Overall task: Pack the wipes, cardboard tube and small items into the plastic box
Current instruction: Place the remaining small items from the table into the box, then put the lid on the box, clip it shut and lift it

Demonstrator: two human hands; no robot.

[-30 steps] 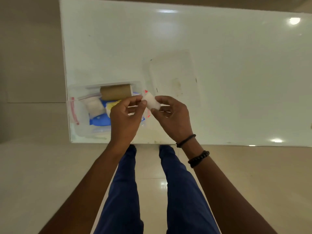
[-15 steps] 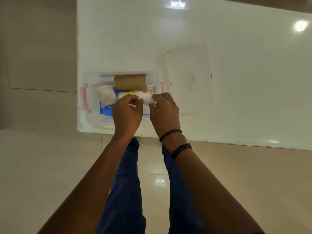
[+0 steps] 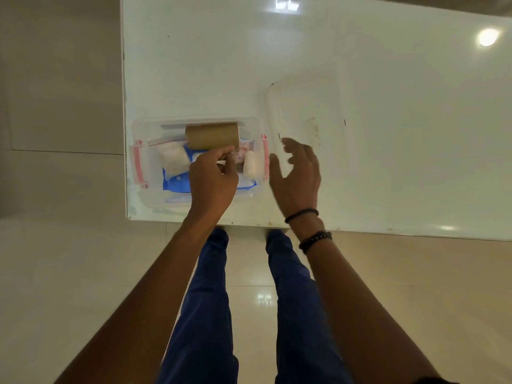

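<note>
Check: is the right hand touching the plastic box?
Apart. The head view shows the right hand open beside the plastic box, with a strip of white table visible between the thumb and the box's red-latched right wall.

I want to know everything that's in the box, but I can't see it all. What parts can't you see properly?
Head view, the only one:
- Blue wipes pack in the clear plastic box: mostly covered by the left hand and the brown cardboard tube.
- Left fingertips: curled under, so any grip is hidden.
- Right hand: blurred.
- Small white roll: too blurry to identify.
- Clear plastic lid: faint against the white table.
</note>
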